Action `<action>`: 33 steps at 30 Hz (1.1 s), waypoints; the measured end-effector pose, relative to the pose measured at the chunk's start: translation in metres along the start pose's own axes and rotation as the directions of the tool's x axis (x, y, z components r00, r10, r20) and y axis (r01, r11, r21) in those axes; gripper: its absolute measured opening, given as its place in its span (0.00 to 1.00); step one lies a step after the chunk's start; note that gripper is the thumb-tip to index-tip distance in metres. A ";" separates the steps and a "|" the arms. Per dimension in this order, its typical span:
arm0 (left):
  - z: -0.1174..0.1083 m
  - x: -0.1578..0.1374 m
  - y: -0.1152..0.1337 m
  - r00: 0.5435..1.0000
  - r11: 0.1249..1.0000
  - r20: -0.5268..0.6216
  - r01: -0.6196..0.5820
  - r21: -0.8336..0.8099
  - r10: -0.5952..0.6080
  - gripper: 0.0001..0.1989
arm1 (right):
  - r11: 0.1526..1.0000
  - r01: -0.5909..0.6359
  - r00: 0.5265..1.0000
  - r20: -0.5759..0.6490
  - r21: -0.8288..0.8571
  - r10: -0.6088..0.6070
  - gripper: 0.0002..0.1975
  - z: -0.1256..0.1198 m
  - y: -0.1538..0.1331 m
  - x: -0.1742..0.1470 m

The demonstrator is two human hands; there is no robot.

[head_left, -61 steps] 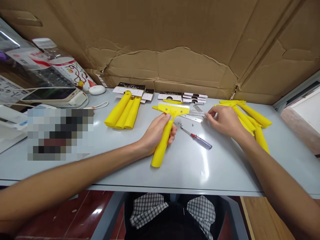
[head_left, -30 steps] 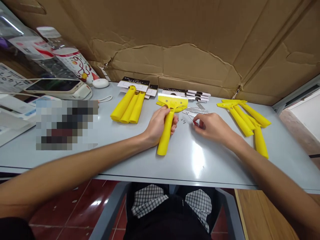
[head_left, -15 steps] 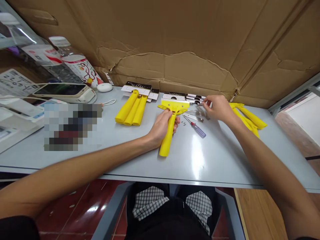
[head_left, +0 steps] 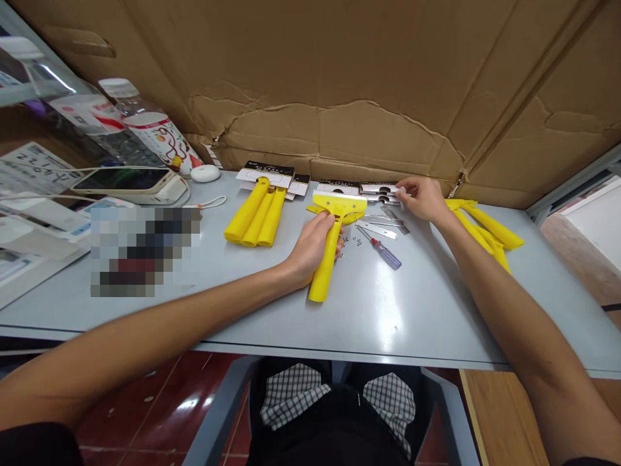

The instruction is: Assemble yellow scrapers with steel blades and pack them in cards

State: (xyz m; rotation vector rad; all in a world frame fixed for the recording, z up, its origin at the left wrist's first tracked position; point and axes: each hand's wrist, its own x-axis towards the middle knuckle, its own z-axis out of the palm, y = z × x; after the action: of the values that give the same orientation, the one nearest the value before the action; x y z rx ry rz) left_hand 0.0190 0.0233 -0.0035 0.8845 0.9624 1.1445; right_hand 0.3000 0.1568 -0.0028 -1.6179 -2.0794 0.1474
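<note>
Newly at cards (head_left: 377, 189): right hand (head_left: 421, 199)

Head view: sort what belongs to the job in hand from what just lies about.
Likely the job's:
yellow plastic scraper in the left hand
other yellow handles
flat silver metal blades
small silver screws
screwdriver with translucent purple handle
printed white cards at the right hand

Likely just lying about:
red-labelled clear plastic bottles
pale-edged smartphone
rounded white case

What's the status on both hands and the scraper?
Left hand: gripping yellow scraper. Right hand: at stacked cards, grip unclear. Screwdriver, metal blades lying between hands.
</note>
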 end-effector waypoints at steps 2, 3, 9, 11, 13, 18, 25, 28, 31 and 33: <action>0.000 0.000 0.002 1.000 1.000 -0.015 0.006 0.007 -0.006 0.09 | 0.999 0.024 0.997 -0.069 0.043 -0.021 0.17 -0.006 -0.004 -0.005; 0.000 0.000 0.003 1.000 1.000 -0.024 0.009 0.005 -0.008 0.10 | 0.997 0.038 0.993 -0.112 0.063 -0.031 0.18 -0.010 -0.006 -0.008; -0.002 0.008 0.012 0.995 0.993 -0.092 -0.057 -0.103 0.048 0.09 | 0.960 0.074 0.971 -0.241 0.269 -0.008 0.16 -0.023 -0.021 -0.048; -0.005 0.013 0.018 0.988 0.987 -0.131 -0.101 -0.128 0.084 0.08 | 0.879 0.016 0.976 -0.199 0.477 0.091 0.16 -0.020 -0.028 -0.063; -0.008 0.019 0.027 0.979 0.978 -0.161 -0.149 -0.148 0.125 0.08 | 0.712 -0.103 0.980 -0.053 0.694 0.193 0.19 -0.015 -0.036 -0.075; -0.016 0.027 0.051 0.955 0.943 -0.206 -0.257 -0.210 0.214 0.10 | 0.388 -0.212 0.960 0.117 0.897 0.253 0.19 -0.007 -0.051 -0.092; -0.023 0.029 0.060 0.956 0.914 -0.207 -0.263 -0.309 0.205 0.08 | 0.359 -0.194 0.979 0.156 0.913 0.132 0.20 -0.005 -0.059 -0.101; -0.023 0.028 0.059 0.959 0.913 -0.199 -0.257 -0.315 0.202 0.07 | 0.412 -0.188 0.982 0.163 0.892 0.094 0.20 -0.005 -0.059 -0.103; -0.020 0.025 0.057 0.963 0.927 -0.196 -0.237 -0.291 0.184 0.09 | 0.398 -0.158 0.987 0.150 0.904 0.052 0.20 -0.003 -0.058 -0.103; -0.017 0.023 0.055 0.968 0.939 -0.188 -0.214 -0.270 0.166 0.11 | 0.350 -0.144 0.989 0.141 0.926 0.033 0.21 -0.003 -0.058 -0.103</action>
State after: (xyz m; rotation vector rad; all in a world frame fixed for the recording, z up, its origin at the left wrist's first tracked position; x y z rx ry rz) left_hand -0.0114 0.0572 0.0379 0.6645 0.8249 1.5004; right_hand 0.2677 0.0436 -0.0110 -0.9291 -1.3908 1.2568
